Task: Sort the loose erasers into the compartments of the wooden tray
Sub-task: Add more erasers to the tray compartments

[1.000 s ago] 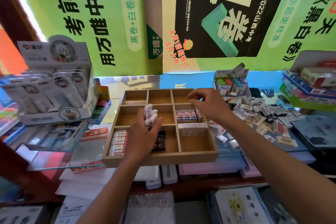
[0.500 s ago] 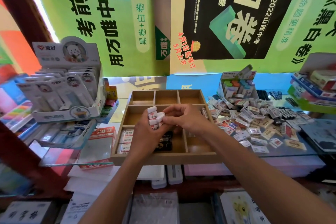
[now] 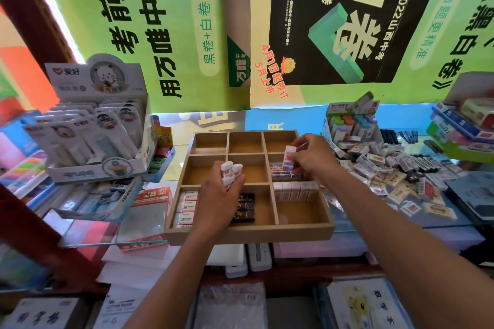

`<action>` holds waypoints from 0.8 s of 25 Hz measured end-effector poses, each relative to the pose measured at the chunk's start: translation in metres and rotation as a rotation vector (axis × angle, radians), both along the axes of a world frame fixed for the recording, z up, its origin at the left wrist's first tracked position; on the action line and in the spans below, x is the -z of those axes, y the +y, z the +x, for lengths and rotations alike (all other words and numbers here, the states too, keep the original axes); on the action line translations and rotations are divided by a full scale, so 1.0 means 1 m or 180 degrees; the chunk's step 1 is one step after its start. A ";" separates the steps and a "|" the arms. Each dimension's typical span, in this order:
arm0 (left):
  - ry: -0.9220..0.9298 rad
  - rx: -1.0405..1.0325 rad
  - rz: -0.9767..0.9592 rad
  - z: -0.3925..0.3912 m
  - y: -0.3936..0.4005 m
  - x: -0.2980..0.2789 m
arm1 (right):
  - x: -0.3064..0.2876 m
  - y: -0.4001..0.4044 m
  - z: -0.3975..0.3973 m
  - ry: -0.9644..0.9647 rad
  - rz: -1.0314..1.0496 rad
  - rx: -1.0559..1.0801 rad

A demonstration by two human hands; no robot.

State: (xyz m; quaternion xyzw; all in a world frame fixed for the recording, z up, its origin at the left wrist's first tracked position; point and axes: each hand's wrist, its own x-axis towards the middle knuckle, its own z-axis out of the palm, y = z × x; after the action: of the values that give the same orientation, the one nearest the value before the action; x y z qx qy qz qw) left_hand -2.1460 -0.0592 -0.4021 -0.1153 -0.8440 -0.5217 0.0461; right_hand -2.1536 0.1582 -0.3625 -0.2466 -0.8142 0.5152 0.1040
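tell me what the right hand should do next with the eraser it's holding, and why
Probably lower the white eraser pinched in the right hand into the middle-right compartment of the wooden tray, beside the matching row of erasers there. It hangs just above them, and the left hand holds more.

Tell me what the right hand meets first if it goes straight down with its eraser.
Probably the row of erasers in the tray's middle-right compartment: the right hand holds its eraser just above them, though depth is unclear.
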 end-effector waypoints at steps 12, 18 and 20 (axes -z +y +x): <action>-0.0002 0.0094 -0.0136 -0.003 -0.002 0.005 | 0.011 -0.034 -0.001 0.0450 0.0918 -0.0949; 0.0035 0.0242 -0.0064 0.001 -0.004 0.002 | 0.003 -0.066 0.014 0.0324 -0.0094 -0.2026; -0.0014 0.0262 -0.0010 0.000 -0.003 0.003 | -0.001 -0.057 0.013 0.0468 -0.0566 -0.1621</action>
State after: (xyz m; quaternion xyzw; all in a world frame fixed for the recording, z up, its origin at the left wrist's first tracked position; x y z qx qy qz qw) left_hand -2.1460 -0.0624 -0.4047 -0.1488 -0.8395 -0.5222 0.0226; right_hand -2.1403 0.1010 -0.3620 -0.0042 -0.7918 0.6107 0.0079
